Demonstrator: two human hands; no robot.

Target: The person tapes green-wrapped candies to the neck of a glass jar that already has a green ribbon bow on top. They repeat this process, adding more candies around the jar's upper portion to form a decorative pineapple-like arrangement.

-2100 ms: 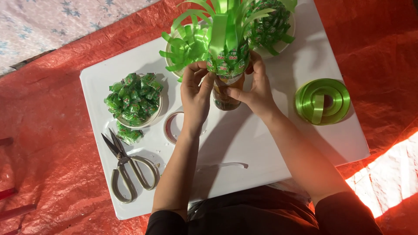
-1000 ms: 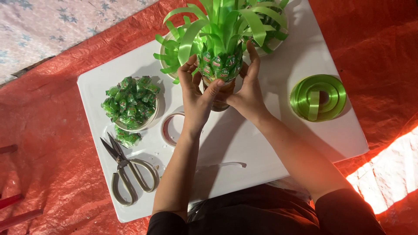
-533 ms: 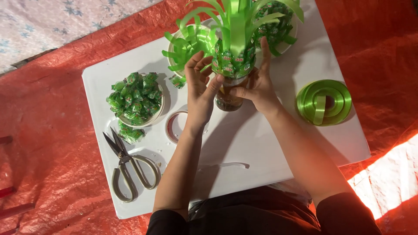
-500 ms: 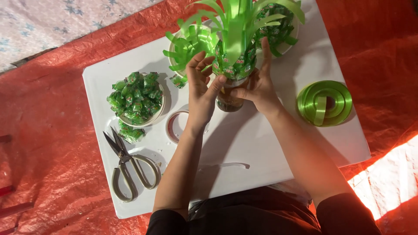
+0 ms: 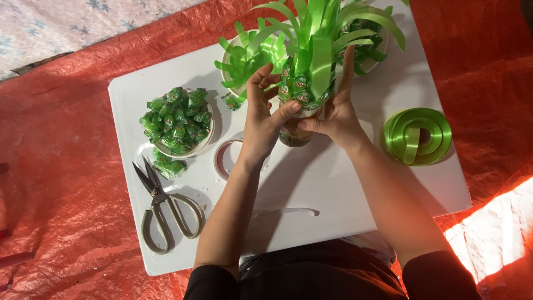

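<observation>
Both hands hold a candy-covered bottle (image 5: 300, 111) topped with green ribbon leaves near the far edge of the white table (image 5: 333, 189). The left hand (image 5: 264, 114) presses its thumb on the candies; the right hand (image 5: 333, 108) cups the other side. A bowl of green candies (image 5: 177, 119) sits toward the left edge, scissors (image 5: 164, 208) near the left front corner, a tape roll (image 5: 225, 159) beside the left wrist, a green ribbon roll (image 5: 417, 136) by the right edge.

Bare forearms, dark pushed-up sleeves
</observation>
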